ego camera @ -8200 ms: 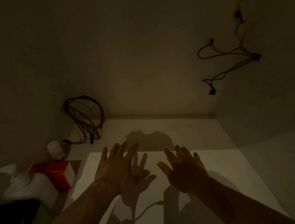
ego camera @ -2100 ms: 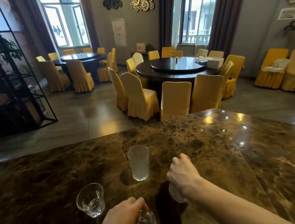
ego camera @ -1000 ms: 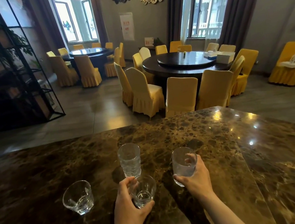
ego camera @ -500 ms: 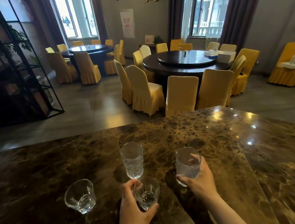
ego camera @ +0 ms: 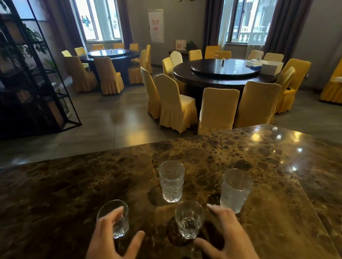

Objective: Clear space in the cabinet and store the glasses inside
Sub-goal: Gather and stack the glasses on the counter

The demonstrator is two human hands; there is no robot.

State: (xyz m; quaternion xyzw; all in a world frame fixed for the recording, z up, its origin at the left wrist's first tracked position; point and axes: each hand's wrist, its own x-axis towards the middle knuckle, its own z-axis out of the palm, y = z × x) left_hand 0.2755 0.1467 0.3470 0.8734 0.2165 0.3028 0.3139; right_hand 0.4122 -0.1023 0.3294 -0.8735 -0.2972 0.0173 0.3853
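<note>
Four glasses (ego camera: 172, 181) on counter (ego camera: 47, 191), small glass (ego camera: 189, 218) between spread fingers (ego camera: 214, 207)

Before you spreads a glossy brown-and-gold marble bench (ego camera: 272, 161). Beyond it you see a dark round dining table (ego camera: 221, 73) ringed by yellow-covered chairs (ego camera: 176, 102), with white boxes (ego camera: 272, 67) on its far right side. A second round table (ego camera: 111, 56) stands by the left window (chairs there too), and a black metal shelving frame (ego camera: 27, 80) fills your left.
</note>
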